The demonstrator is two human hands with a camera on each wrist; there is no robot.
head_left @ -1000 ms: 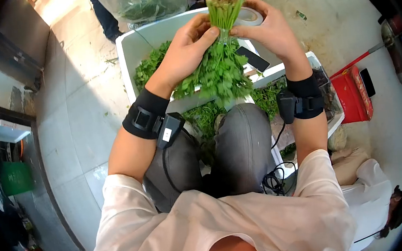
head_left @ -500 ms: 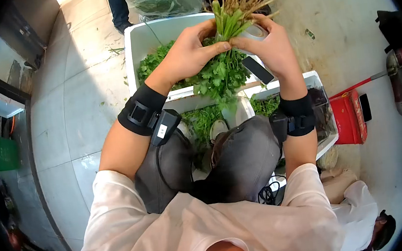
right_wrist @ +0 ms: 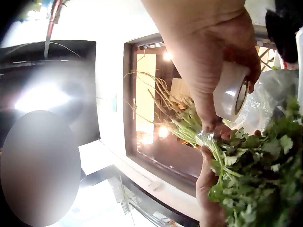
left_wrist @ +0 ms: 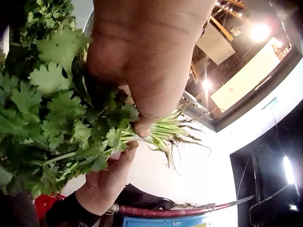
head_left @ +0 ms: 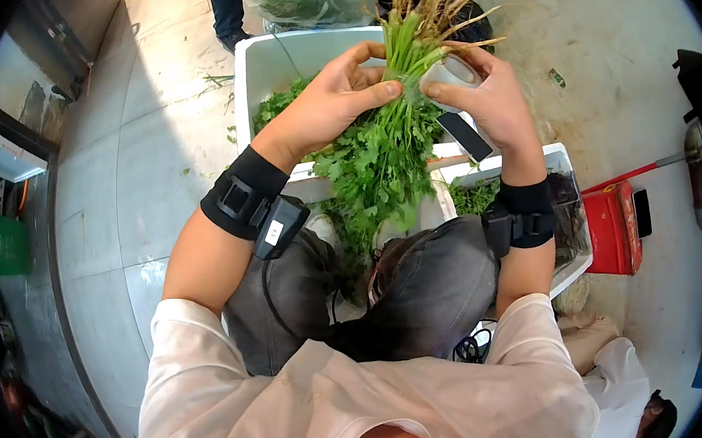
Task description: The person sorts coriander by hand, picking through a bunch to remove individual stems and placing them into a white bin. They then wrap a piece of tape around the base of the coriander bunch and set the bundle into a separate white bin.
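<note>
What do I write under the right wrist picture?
Right hand holding a tape roll beside a leafy green bunch with roots.

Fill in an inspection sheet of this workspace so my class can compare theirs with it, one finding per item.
Surface: pale tiled floor, leaf scraps on it; white foam box holding greens.
Job's things: leafy bunch, roots outward, clear tape round its stems; tape roll.
Clutter: dark-faced phone by the box's edge.
Left hand: pinches the stems; left hand.
Right hand: holds the roll at the stems; right hand.
Cables: black coil beside the trousers; cord across them.
Surroundings: bagged greens, red dustpan.
Spilled liquid: nothing seen.
</note>
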